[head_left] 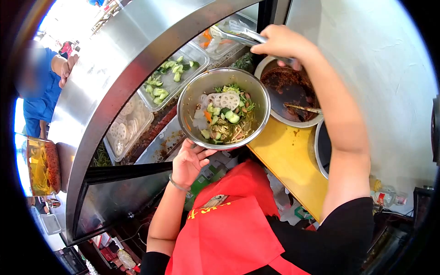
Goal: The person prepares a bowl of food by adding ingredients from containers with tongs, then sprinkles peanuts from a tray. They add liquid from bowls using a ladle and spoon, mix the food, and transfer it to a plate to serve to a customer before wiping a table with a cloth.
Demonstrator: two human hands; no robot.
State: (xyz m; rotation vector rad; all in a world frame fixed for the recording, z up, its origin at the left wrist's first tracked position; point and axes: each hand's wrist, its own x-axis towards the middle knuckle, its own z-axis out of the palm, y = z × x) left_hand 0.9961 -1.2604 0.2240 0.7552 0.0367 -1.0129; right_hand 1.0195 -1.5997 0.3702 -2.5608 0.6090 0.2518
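My left hand [190, 161] grips the lower rim of a steel mixing bowl [263, 107], supporting it from below. Inside the bowl lie lotus root slices [228, 100], cucumber chunks [233, 117], greens, shredded strips and orange pieces. Up and to the right, my right hand [285, 45] is closed around metal tongs [251, 34]. Their tips reach over a clear tray [207, 48] of orange and pale pieces. Whether the tips pinch any food I cannot make out.
A pot of dark red sauce [284, 87] with a spoon [303, 108] stands right of the bowl on a yellow board [293, 149]. Trays of cucumber [158, 94] and lotus root [123, 133] sit left, behind a curved metal counter edge [107, 82]. Beyond it is a person in blue [39, 110].
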